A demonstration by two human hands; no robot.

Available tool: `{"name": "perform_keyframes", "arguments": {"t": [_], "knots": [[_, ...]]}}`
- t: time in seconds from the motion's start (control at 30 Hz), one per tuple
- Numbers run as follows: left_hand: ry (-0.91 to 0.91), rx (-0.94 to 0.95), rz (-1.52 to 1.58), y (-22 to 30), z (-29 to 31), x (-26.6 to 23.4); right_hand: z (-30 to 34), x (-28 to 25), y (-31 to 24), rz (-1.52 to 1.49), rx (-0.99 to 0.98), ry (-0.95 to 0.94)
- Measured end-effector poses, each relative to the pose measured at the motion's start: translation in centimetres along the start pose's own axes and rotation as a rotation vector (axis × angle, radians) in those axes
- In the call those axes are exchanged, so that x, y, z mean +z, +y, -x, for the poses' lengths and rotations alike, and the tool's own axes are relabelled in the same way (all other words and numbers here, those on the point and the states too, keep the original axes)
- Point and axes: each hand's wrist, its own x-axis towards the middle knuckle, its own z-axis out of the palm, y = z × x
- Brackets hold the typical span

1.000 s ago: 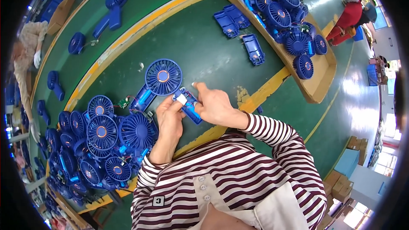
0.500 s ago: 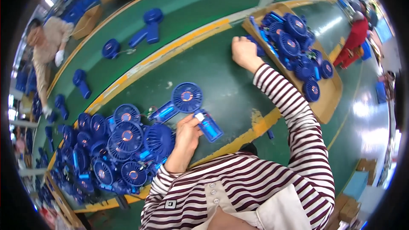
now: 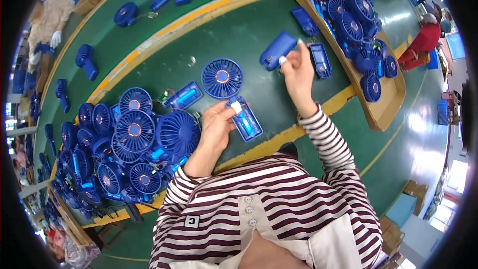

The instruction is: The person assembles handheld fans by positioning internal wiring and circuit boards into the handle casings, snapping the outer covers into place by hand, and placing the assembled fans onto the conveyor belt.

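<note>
My left hand [image 3: 215,128] is closed on an opened handheld fan near the table edge. Its blue handle shell [image 3: 247,123] lies open side up with a light-blue battery inside. The round grille [image 3: 222,78] sits just above my fingers. My right hand [image 3: 298,72] grips a blue handle cover [image 3: 279,51], raised over the table with its smooth outside up. Two more handle covers, one [image 3: 304,21] farther off and one [image 3: 320,61] beside my right hand, rest near the carton. Left of the grille is another open handle [image 3: 184,95] with wires at its end.
A large heap of blue fans [image 3: 134,129] covers the table at left. At right, a cardboard tray [image 3: 386,112] holds more fans. Beyond the yellow-edged divider, several fans [image 3: 126,14] lie on the green conveyor. A co-worker in a light top [image 3: 50,20] stands across it.
My right hand has come back from beside the cardboard tray toward me, now with a handle cover in it. My left hand still grips the opened fan. The whole view has shifted slightly.
</note>
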Motion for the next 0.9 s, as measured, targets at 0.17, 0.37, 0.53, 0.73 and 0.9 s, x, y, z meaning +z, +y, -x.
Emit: {"name": "perform_keyframes", "arguments": {"t": [0.17, 0.37, 0.53, 0.73, 0.9], "knots": [[-0.012, -0.004, -0.035, -0.1, -0.1, -0.4, 5.9, -5.0, -2.7, 0.372, -0.067, -0.117], [-0.033, -0.017, -0.068, -0.1, 0.4, -0.3, 2.6, -6.3, -5.8, 0.617, -0.597, -0.633], [-0.031, -0.027, -0.069, -0.3, 0.8, -0.2, 1.8, -3.8, -5.4, 0.697, -0.655, -0.889], [0.007, -0.047, -0.042, -0.3, 0.9, -0.2, 2.5, -3.9, -5.5, 0.805, -0.645, -0.825], [-0.019, -0.039, -0.028, -0.2, 0.7, -0.2, 5.0, -5.0, -6.5, 0.529, -0.385, -0.495]]}}
